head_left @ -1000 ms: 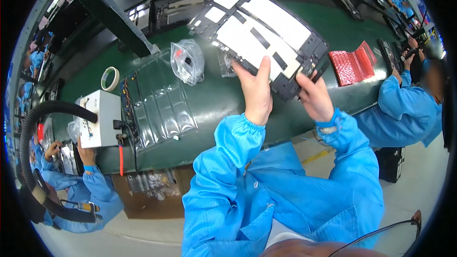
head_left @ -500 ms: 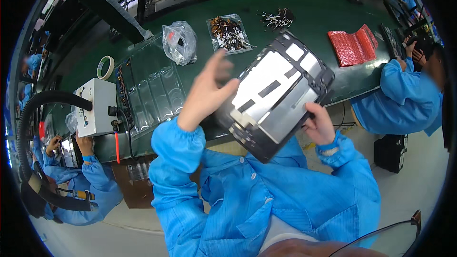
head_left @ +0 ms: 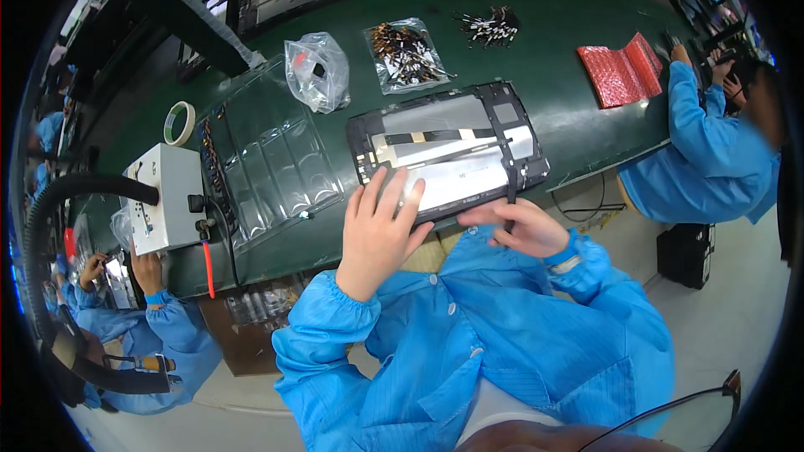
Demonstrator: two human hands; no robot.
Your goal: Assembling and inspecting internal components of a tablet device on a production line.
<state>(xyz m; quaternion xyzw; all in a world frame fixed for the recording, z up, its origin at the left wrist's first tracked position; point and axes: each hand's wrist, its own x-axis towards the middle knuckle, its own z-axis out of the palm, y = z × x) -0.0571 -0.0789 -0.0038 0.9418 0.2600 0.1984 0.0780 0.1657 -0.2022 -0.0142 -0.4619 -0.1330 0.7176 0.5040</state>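
An opened tablet body (head_left: 444, 151), black-framed with silver panels and dark strips inside, lies on the green table in front of me. My left hand (head_left: 378, 230) rests on its near left edge, fingers spread and pointing away from me. At the near right edge, my right hand (head_left: 528, 228) is closed, with a thin black stick-like thing (head_left: 512, 191) at its fingers reaching up over the tablet's edge. What exactly this thing is, I cannot make out.
Beyond the tablet lie a bag of small cable parts (head_left: 408, 54), a loose pile of them (head_left: 492, 28) and a clear plastic bag (head_left: 317, 73). Left are a clear tray (head_left: 280, 151), tape roll (head_left: 179, 123) and white box (head_left: 167, 199); right, red bubble wrap (head_left: 615, 73). Co-workers sit at both sides.
The tablet body, tilted and held up by my right hand before, now lies flatter on the table, turned more level. My left hand has come down onto its near edge.
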